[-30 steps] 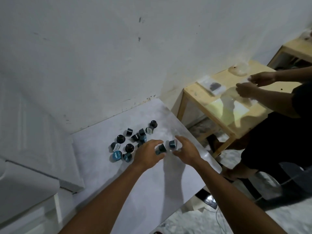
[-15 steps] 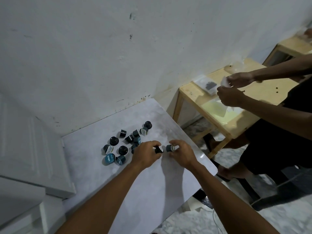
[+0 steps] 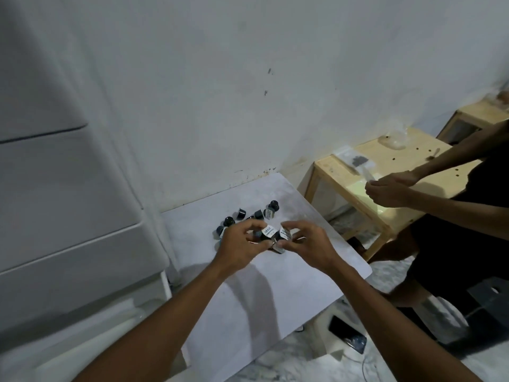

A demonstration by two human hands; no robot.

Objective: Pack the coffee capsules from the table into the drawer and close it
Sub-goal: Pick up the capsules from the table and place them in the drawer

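Several dark coffee capsules (image 3: 257, 215) lie in a loose heap on the white table (image 3: 275, 288) near the wall. My left hand (image 3: 242, 241) is lifted off the table with a capsule (image 3: 266, 232) pinched in its fingers, white label up. My right hand (image 3: 305, 244) grips another capsule (image 3: 283, 233) right beside it, the two touching. A third capsule (image 3: 279, 248) shows just under them. A white drawer unit (image 3: 68, 216) stands at the left with its fronts closed.
A second person (image 3: 451, 216) stands at the right, hands over a wooden side table (image 3: 355, 172) with plastic bags on it. A phone (image 3: 347, 337) lies on the floor under the table's right edge. The wall runs close behind the capsules.
Both hands have risen off the table, each with a capsule, labels now facing up. My head has turned left, bringing the drawer unit into view.
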